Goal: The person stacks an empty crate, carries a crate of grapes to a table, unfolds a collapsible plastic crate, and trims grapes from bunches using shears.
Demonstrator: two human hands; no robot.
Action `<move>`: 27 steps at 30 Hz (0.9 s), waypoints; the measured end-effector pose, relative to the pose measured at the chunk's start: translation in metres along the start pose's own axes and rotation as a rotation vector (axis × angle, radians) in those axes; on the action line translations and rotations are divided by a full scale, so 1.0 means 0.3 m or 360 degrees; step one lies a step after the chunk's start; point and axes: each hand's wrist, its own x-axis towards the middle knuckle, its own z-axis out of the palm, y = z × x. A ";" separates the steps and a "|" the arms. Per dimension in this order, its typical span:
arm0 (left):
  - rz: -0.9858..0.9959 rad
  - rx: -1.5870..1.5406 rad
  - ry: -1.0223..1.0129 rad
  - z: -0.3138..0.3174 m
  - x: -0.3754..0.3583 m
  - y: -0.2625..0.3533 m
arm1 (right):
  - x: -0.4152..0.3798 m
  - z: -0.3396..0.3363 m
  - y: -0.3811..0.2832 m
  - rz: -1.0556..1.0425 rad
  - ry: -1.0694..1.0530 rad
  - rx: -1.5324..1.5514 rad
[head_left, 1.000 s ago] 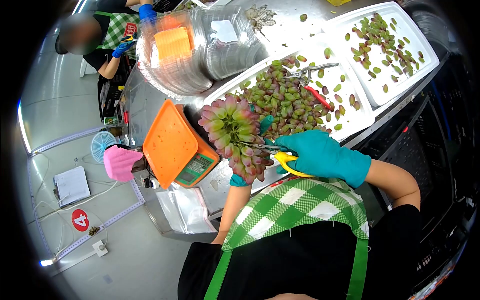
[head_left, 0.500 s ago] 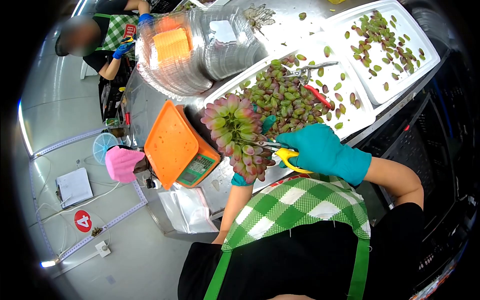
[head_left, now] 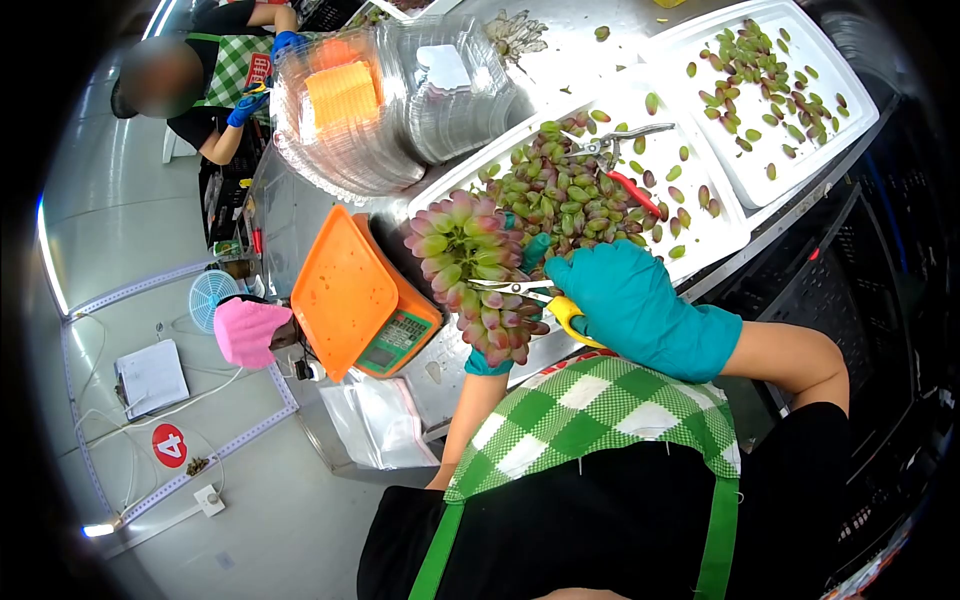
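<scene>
Grape bunch [head_left: 472, 270] raised off tray [head_left: 722, 232] in our left hand [head_left: 530, 248], fingers wrapped round it, exposing berries; right hand [head_left: 625, 300] grips yellow-handled scissors [head_left: 540, 297], blades inside cluster.

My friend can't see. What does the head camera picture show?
A right hand in a teal glove holds yellow-handled scissors against a grape bunch held up by the left hand. Behind are an orange scale and white trays of loose grapes.

grey floor [head_left: 130, 200], steel table [head_left: 290, 215], small fan [head_left: 208, 293] below.
</scene>
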 end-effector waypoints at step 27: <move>-0.0039 0.0003 0.0010 0.003 -0.003 -0.017 | -0.026 0.003 0.042 0.0123 -0.0345 0.0350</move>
